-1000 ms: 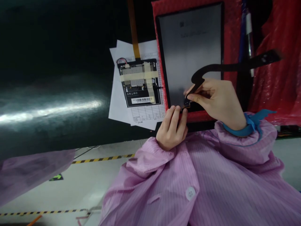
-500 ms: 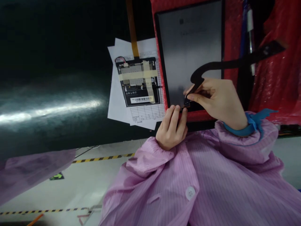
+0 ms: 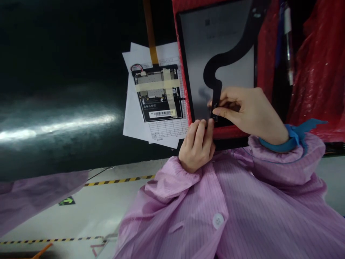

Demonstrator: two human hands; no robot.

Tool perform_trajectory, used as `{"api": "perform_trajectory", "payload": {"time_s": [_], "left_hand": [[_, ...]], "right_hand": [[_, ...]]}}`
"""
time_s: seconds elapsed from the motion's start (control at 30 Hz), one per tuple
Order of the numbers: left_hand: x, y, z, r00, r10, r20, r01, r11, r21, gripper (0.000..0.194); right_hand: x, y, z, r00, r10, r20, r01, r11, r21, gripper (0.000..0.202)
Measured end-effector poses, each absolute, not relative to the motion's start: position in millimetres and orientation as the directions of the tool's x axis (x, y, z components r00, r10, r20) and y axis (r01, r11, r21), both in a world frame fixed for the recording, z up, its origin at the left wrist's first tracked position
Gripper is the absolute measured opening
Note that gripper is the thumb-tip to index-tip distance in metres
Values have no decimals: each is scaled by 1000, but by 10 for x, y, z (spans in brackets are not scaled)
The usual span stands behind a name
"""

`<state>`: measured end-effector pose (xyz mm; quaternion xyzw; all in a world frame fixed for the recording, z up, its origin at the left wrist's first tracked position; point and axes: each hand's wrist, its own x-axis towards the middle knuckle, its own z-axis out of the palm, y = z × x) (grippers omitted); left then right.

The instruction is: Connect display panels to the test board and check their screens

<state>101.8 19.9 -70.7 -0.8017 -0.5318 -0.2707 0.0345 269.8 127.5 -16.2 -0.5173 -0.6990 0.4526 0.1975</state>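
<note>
A flat display panel point(image 3: 201, 75) with a grey face and black border lies on red wrap. Between its thumb and fingers, my right hand point(image 3: 246, 111) pinches the end of a wide black flex cable point(image 3: 229, 55), just above the panel's lower edge. From there the cable curves up across the screen. My left hand point(image 3: 196, 145) grips the panel's lower left edge, its bent fingers close together and their tips beside the cable end; its thumb is hidden. The joint between cable and panel is too small to make out.
Left of the panel, a circuit board with a battery point(image 3: 159, 95), crossed by pale tape, rests on printed sheets point(image 3: 169, 131). An amber ribbon point(image 3: 151, 32) runs up from it. A pen point(image 3: 288, 43) and crumpled red bubble wrap point(image 3: 318, 82) are at the right. The dark table point(image 3: 61, 79) extends left.
The flex cable's free end has swung from the right up over the panel, its broad side now showing. My right hand has turned slightly, keeping its pinch; my left hand has barely moved.
</note>
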Motion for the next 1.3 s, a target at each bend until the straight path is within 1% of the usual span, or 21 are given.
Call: {"api": "perform_trajectory", "payload": {"time_s": [0.07, 0.17, 0.23, 0.27, 0.33, 0.43, 0.53, 0.6, 0.7, 0.77, 0.87, 0.97, 1.03, 1.2, 1.3], "left_hand": [[1018, 202, -698, 292, 840, 457, 867, -434, 245, 53], [1016, 198, -697, 287, 842, 456, 863, -434, 258, 52], [1016, 197, -699, 292, 837, 463, 866, -437, 244, 50], [1015, 198, -700, 295, 835, 464, 866, -439, 239, 49], [1015, 203, -699, 294, 834, 466, 864, -440, 243, 50], [1021, 210, -698, 287, 833, 473, 864, -439, 248, 51], [1031, 205, -713, 267, 815, 514, 870, -433, 236, 50], [1038, 193, -733, 241, 806, 540, 864, -432, 259, 54], [1043, 179, -759, 218, 803, 555, 853, -433, 292, 57], [1043, 176, -766, 220, 795, 565, 859, -432, 274, 55], [1042, 172, -768, 220, 796, 564, 861, -430, 270, 54], [1040, 165, -766, 207, 816, 540, 837, -433, 334, 55], [1042, 165, -758, 209, 820, 532, 838, -431, 335, 53], [1048, 180, -730, 228, 811, 538, 877, -411, 248, 48], [1039, 168, -742, 223, 818, 531, 869, -413, 271, 50]], "right_hand": [[2697, 1256, -161, -390, 904, -176, 557, 80, -826, 17], [2724, 1192, -152, -341, 934, -107, 583, 121, -803, 35], [2771, 1147, -139, -304, 953, -19, 640, 190, -744, 44], [2803, 1129, -135, -323, 946, 25, 675, 249, -694, 45], [2871, 1107, -142, -449, 889, 83, 709, 412, -573, 43], [2958, 1095, -206, -659, 744, 113, 652, 640, -407, 41], [3005, 1096, -300, -725, 669, 164, 618, 736, -276, 40], [3021, 1106, -342, -734, 659, 161, 620, 748, -237, 40], [3038, 1132, -352, -749, 654, 107, 623, 749, -224, 42], [3046, 1149, -341, -763, 638, 98, 608, 762, -224, 43], [3051, 1158, -331, -775, 619, 128, 588, 781, -212, 43], [3047, 1156, -336, -780, 599, 179, 573, 800, -180, 40], [3043, 1157, -336, -777, 604, 178, 571, 795, -206, 39], [3045, 1168, -317, -754, 651, 88, 589, 729, -348, 41], [3047, 1174, -316, -747, 659, 86, 589, 716, -374, 42]]}}
